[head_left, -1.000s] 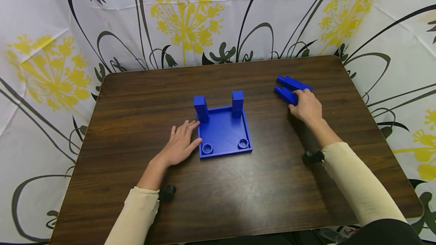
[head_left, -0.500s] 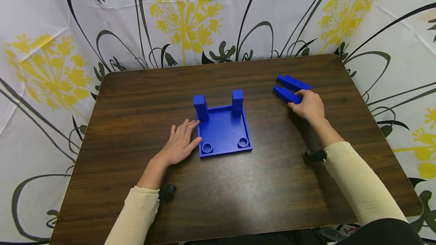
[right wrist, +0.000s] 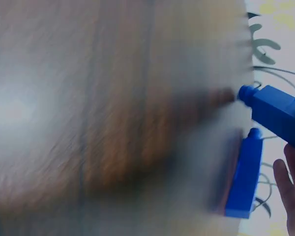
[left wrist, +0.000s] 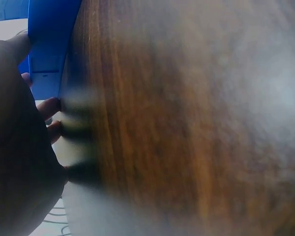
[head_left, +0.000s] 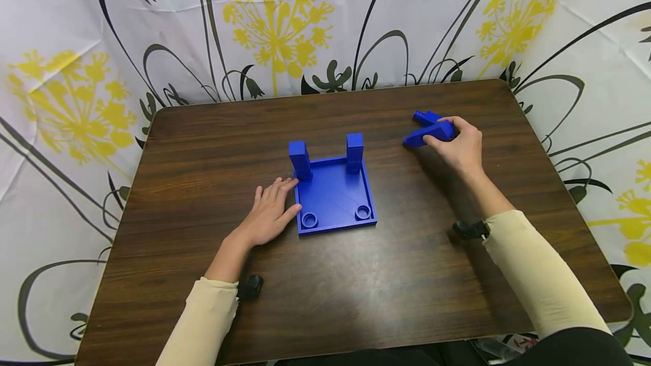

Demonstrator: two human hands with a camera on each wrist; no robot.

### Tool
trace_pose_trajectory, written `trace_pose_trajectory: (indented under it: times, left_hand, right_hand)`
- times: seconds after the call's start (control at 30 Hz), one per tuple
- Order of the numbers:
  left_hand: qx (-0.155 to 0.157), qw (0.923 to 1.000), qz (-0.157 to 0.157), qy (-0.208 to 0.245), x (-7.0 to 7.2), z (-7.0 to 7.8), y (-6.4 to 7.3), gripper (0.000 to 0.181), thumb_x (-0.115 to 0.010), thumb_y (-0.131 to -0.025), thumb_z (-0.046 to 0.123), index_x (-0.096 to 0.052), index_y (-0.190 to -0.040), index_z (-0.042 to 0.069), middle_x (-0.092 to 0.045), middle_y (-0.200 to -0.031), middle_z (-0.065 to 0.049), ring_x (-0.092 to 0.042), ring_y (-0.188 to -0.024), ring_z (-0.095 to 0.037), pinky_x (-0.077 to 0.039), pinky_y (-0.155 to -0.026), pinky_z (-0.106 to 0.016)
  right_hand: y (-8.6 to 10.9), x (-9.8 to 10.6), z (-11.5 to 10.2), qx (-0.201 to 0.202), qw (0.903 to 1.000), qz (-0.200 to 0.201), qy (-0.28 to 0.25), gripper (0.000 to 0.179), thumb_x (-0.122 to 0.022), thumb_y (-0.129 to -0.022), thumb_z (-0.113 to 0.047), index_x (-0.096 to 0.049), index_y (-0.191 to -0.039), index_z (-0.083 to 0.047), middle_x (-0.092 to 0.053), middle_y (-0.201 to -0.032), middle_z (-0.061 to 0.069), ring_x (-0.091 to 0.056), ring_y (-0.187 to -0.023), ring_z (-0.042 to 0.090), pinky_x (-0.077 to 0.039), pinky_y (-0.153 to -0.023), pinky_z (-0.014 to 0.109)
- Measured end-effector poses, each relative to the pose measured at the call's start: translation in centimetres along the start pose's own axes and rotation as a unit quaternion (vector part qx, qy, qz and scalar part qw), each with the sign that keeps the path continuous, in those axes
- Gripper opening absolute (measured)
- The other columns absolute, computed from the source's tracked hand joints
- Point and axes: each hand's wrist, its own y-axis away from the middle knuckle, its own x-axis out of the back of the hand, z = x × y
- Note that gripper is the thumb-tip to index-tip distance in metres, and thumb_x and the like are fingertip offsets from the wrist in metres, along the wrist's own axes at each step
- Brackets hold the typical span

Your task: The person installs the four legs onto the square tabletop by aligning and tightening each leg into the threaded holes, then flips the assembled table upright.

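Observation:
A blue square tray-like base (head_left: pixel 335 194) lies on the table, with two square posts standing in its far corners and round ring sockets in its near corners. My left hand (head_left: pixel 267 216) rests at the base's left side, fingers extended, the fingertips and thumb touching its edge. At the right, my right hand (head_left: pixel 463 148) pinches a blue square post (head_left: pixel 429 133), tilted and lifted off the table at its near-hand end. In the right wrist view a short round peg shows at the tip of the held post (right wrist: pixel 280 115). A second loose post (head_left: pixel 424 117) lies just behind it.
The brown wood-grain table (head_left: pixel 213 146) has rounded corners. A white curtain (head_left: pixel 183 21) with yellow and dark plant prints hangs behind it and along both sides.
My right hand has lifted and tilted the nearer loose post off the table. The other loose post, the base and my left hand have stayed in place.

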Motion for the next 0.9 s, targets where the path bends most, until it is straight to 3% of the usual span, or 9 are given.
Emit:
trace_pose_trajectory:
  times: [0.2,0.33,0.43,0.5,0.6,0.73,0.9]
  left_hand:
    - [-0.006,1.0,0.007,0.002,-0.2,-0.1,-0.1,0.064,-0.038,-0.104,0.049,-0.02,-0.156,0.018,-0.023,-0.158,-0.014,-0.008,-0.148,-0.034,0.003,-0.11,-0.065]
    - [-0.014,0.9998,0.014,0.004,-0.5,-0.3,-0.2,0.064,-0.038,-0.104,0.049,-0.02,-0.156,0.017,-0.024,-0.158,-0.015,-0.009,-0.148,-0.036,0.003,-0.11,-0.066]
    - [-0.013,0.9998,0.013,0.005,-0.5,-0.2,-0.1,0.064,-0.038,-0.104,0.049,-0.02,-0.156,0.018,-0.024,-0.158,-0.015,-0.009,-0.148,-0.036,0.003,-0.11,-0.066]
    - [-0.009,0.9999,0.01,0.005,-0.4,-0.1,-0.1,0.064,-0.039,-0.104,0.049,-0.02,-0.156,0.018,-0.023,-0.158,-0.014,-0.008,-0.148,-0.035,0.003,-0.11,-0.065]
    - [-0.005,1.0,0.003,0.003,-0.3,0.0,0.0,0.064,-0.038,-0.104,0.049,-0.018,-0.157,0.019,-0.022,-0.159,-0.013,-0.007,-0.148,-0.035,0.004,-0.11,-0.065]
    - [-0.009,0.9999,0.004,0.003,-0.3,-0.1,-0.1,0.064,-0.038,-0.104,0.048,-0.018,-0.157,0.019,-0.022,-0.159,-0.014,-0.007,-0.148,-0.035,0.003,-0.11,-0.065]
    - [-0.012,0.9998,0.016,0.007,-0.3,-0.3,0.0,0.063,-0.038,-0.104,0.048,-0.02,-0.156,0.018,-0.024,-0.158,-0.014,-0.009,-0.148,-0.035,0.003,-0.11,-0.065]
  right_hand:
    - [0.2,0.1,-1.8,0.018,0.9915,-0.006,-0.129,0.048,-0.084,-0.078,-0.024,-0.065,-0.115,0.0,-0.067,-0.109,0.013,-0.061,-0.09,0.017,-0.048,-0.072,0.017]
    - [0.8,0.2,-3.6,0.045,0.9724,-0.046,-0.224,0.043,-0.081,-0.08,-0.012,-0.064,-0.118,0.002,-0.067,-0.109,0.003,-0.061,-0.091,0.013,-0.049,-0.072,0.021]
    - [1.7,0.6,-5.8,0.076,0.9599,-0.081,-0.257,0.04,-0.078,-0.08,-0.005,-0.065,-0.116,0.004,-0.067,-0.103,-0.002,-0.06,-0.083,0.012,-0.048,-0.068,0.024]
    - [2.3,0.9,-7.3,0.1,0.9511,-0.109,-0.272,0.037,-0.076,-0.08,-0.001,-0.065,-0.115,0.004,-0.069,-0.102,0.001,-0.06,-0.079,0.012,-0.047,-0.066,0.024]
    - [2.9,0.4,-8.7,0.132,0.9238,-0.166,-0.318,0.036,-0.075,-0.081,0.003,-0.064,-0.115,0.006,-0.07,-0.103,0.014,-0.065,-0.083,0.013,-0.051,-0.071,0.022]
    - [3.6,-1.5,-9.3,0.178,0.8831,-0.254,-0.352,0.038,-0.074,-0.082,0.006,-0.061,-0.118,0.009,-0.068,-0.109,0.025,-0.068,-0.1,0.023,-0.055,-0.078,0.026]
    - [5.8,-4.2,-11.4,0.202,0.8606,-0.326,-0.335,0.04,-0.075,-0.082,0.004,-0.06,-0.119,0.006,-0.07,-0.111,0.018,-0.068,-0.102,0.027,-0.056,-0.072,0.029]
